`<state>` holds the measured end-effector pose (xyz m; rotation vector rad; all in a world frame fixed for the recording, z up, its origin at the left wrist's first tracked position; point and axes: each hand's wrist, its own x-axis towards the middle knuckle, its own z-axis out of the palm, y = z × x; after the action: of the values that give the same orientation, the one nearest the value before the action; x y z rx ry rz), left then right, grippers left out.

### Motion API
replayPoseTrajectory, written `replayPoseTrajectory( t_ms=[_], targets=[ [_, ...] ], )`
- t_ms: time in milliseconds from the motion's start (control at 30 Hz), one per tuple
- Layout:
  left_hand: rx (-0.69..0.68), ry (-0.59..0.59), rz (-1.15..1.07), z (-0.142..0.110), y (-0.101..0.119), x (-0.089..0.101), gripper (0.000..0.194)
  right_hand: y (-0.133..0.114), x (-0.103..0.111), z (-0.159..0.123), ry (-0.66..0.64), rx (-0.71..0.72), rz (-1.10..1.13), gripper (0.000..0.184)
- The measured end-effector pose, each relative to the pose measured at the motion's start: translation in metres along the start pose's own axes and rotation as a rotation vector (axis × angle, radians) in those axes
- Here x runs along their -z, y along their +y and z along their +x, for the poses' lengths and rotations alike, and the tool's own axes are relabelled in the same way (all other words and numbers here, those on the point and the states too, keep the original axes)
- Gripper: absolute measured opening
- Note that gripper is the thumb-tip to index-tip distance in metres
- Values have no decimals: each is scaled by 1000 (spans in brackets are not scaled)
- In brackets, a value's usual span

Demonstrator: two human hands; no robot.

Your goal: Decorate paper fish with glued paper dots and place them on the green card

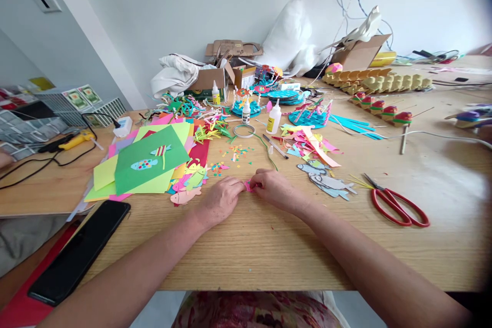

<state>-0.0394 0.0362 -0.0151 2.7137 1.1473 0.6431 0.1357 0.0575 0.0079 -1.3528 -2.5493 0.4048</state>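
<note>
A small pink paper piece (248, 185) lies between my fingertips at the middle of the table. My left hand (225, 196) is closed, its fingers pressed together on the left edge of the piece. From the other side my right hand (274, 188) pinches it between thumb and fingers. Much of the piece is hidden by the fingers. Just beyond are scattered tiny paper dots (236, 152). Paper fish in pink and green (195, 178) lie left of my left hand, and grey paper fish (326, 182) lie right of my right hand.
Red-handled scissors (400, 207) rest on the right. A green card (151, 156) with two decorated fish tops the paper stack at left, near a black phone (80, 251). Glue bottles (273, 117), a tape roll (244, 131) and a pen (275, 146) stand or lie ahead.
</note>
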Motion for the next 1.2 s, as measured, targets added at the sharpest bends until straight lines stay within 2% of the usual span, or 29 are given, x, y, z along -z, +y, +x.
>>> replayPoseTrajectory(
  t_ms=[667, 1200],
  targets=[
    [20, -15, -30, 0, 1, 0, 29, 2, -3, 4, 7, -2, -21, 23],
    [22, -14, -24, 0, 2, 3, 31, -2, 5, 0, -31, -18, -28, 24]
  ],
)
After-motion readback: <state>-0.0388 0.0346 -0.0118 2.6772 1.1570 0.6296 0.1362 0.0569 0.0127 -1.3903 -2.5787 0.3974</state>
